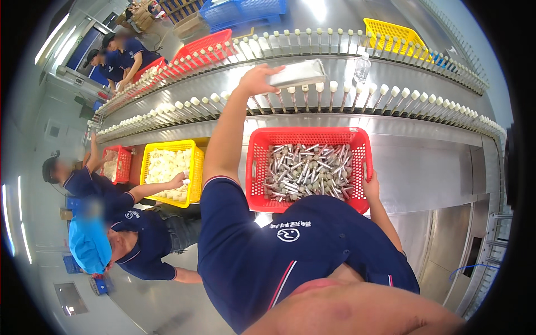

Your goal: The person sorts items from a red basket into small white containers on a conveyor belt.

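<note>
On the left of the frame, a yellow basket [197, 164] held a pile of white bits [167, 167], with another worker's hand [178, 180] over its right side. In the upper middle, the left hand [260, 80] was closed around the left end of a flat silver box [301, 73], up by the row of white-tipped posts [333, 87]. Below, in the center, sat a big red basket [307, 134] with lots of short metal pieces [307, 173] heaped inside. Just right of center, the right hand [371, 187] gripped its right rim. The posts in view seemed nearly all topped, so that part looked done. The heap was big, so plenty looked left.
</note>
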### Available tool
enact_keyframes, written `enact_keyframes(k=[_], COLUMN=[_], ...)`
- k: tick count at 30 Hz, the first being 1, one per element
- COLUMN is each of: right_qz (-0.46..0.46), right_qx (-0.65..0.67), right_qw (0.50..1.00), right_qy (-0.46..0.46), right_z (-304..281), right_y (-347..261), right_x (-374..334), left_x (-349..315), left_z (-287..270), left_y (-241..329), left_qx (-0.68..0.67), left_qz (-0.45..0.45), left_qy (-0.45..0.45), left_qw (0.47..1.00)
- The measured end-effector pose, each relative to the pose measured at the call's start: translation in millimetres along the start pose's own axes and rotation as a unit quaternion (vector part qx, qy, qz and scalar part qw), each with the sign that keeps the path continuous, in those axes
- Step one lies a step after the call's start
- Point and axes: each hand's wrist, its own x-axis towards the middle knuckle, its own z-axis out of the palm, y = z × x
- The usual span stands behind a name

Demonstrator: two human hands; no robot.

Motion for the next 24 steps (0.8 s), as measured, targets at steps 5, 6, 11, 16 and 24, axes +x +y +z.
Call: enact_keyframes(k=[5,6,11,16,24], right_qz=[0.002,-0.001,-0.032,0.004,0.010], right_qx=[0.010,0.011,0.019,0.006,0.021], right_qw=[1.000,1.000,0.999,1.000,1.000], right_qy=[-0.008,-0.006,0.014,-0.006,-0.008], right_z=[-6,-3,0,-2,-7], right_y=[-11,-7,-2,-16,-19], right_x=[-4,-3,-7,-7,-9], left_x=[-16,-20,-27,-18,-15], left_z=[-10,-3,21,20,-7], left_y=[-27,-32,-31,-22,-21], left_qx=[0.038,0.035,-0.001,-0.009,-0.024], left_qz=[-0.009,-0.020,-0.028,-0.006,-0.029], left_qy=[0.010,-0.015,-0.024,-0.035,-0.006], left_qw=[0.999,0.999,0.999,0.999,0.999])
